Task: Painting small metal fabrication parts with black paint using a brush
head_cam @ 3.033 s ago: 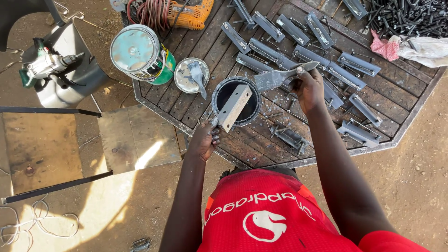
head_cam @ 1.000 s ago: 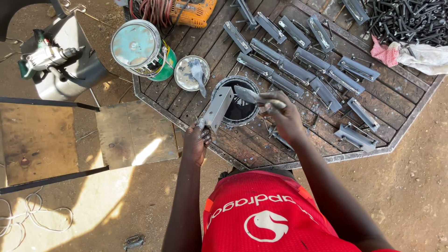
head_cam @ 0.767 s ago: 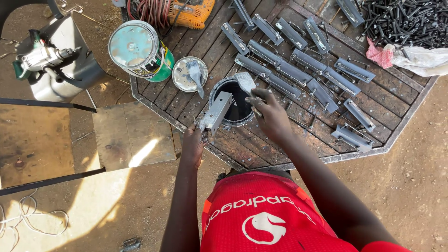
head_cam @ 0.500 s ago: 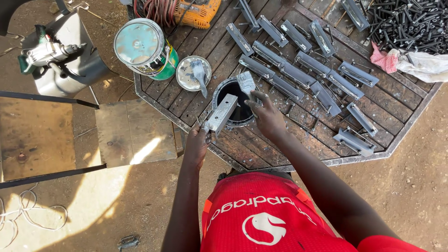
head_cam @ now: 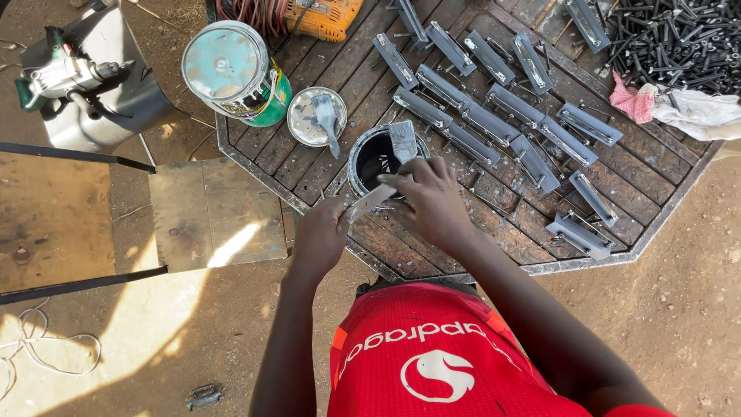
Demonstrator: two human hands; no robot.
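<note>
My left hand (head_cam: 320,235) grips the near end of a grey metal bracket (head_cam: 369,202), which slants up toward a black paint tin (head_cam: 372,157). A paint brush (head_cam: 404,143) is in my right hand (head_cam: 432,199), its grey bristles over the tin's right rim, just above the bracket's far end. Both hands hover over the near edge of an octagonal wooden table (head_cam: 386,255). Several grey painted brackets (head_cam: 494,127) lie in rows on the table beyond my right hand.
A large lidded paint can (head_cam: 231,73) and a loose lid with a second brush (head_cam: 316,117) sit at the table's left. An orange power tool (head_cam: 324,15), a pile of dark bolts (head_cam: 671,38) and rags (head_cam: 679,108) lie at the back. A grinder (head_cam: 65,77) rests on a grey box at left.
My right hand moved from the bracket rows on the right back to the black tin with the brush. The bracket in my left hand stayed by the tin, now tilted lower.
</note>
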